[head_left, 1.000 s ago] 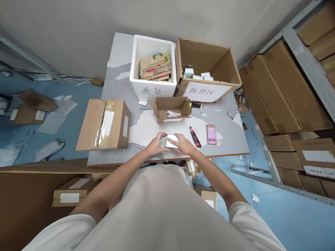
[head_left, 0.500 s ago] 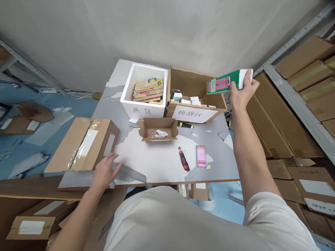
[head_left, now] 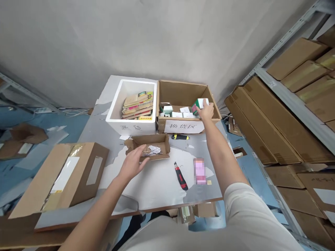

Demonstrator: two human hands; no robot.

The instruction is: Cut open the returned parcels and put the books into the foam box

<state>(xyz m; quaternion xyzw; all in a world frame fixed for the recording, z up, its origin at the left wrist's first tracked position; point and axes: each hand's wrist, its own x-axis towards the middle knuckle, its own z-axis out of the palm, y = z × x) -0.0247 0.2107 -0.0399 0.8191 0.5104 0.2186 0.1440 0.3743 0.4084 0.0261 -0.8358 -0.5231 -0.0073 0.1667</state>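
My right hand point(head_left: 206, 111) grips a green and white product box point(head_left: 197, 105) with a pink picture on its side. It holds the box upright inside the large cardboard box point(head_left: 180, 91), whose front carries a handwritten white label. Several small white-topped boxes point(head_left: 177, 114) stand in there too. My left hand point(head_left: 133, 162), fingers spread, is at the front left of a small open cardboard box point(head_left: 164, 146); whether it touches the box I cannot tell. Crumpled white paper point(head_left: 154, 150) lies inside that small box.
A white foam box point(head_left: 111, 111) with thin packets stands at the back left. A red-black utility knife point(head_left: 181, 177), a yellow-black knife point(head_left: 180, 137) and a blurred pink item point(head_left: 200, 171) lie on the table point(head_left: 159, 184). A taped carton point(head_left: 86, 177) sits left; shelves of cartons stand right.
My right hand has carried the green box left and down into the large cardboard box, turning it upright. My left hand has moved from the taped carton to the small open box.
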